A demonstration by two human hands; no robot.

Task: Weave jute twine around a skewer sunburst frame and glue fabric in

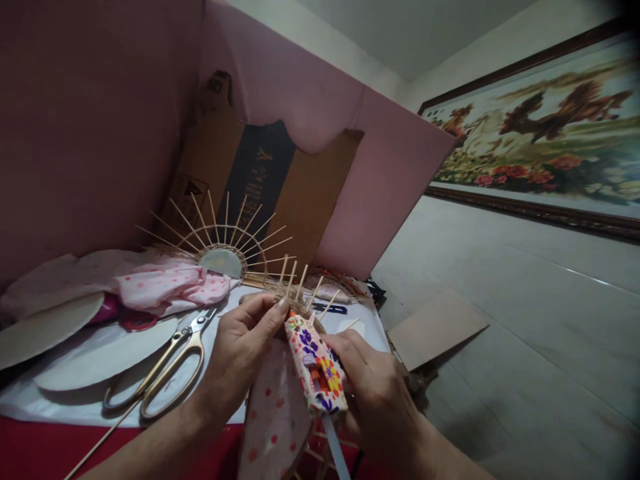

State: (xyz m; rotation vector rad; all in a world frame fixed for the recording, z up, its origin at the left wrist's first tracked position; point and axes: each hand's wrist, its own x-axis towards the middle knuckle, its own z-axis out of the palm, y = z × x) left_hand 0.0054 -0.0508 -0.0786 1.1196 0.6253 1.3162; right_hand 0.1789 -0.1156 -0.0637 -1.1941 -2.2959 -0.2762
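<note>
My right hand [373, 380] is wrapped round a flower-patterned hot glue gun [307, 353]. A pale glue stick [336, 447] juts from its rear end, toward me. Between the thumb and fingers of my left hand [253, 347] is a twine-wrapped piece with sticks [290, 300]; several thin wooden sticks stand out from its far side. The orange nozzle of the glue gun is at the twine, beside my left thumb; whether it touches cannot be seen. My fingers hide much of the piece.
Gold-handled scissors [173, 367] lie left of my hands beside pale oval boards [107, 357]. Behind stands a half-round mirror [223, 261] with radiating sticks, next to crumpled dotted cloth [173, 283]. Pink panels [390, 167] and a cardboard box [320, 180] rise at the back.
</note>
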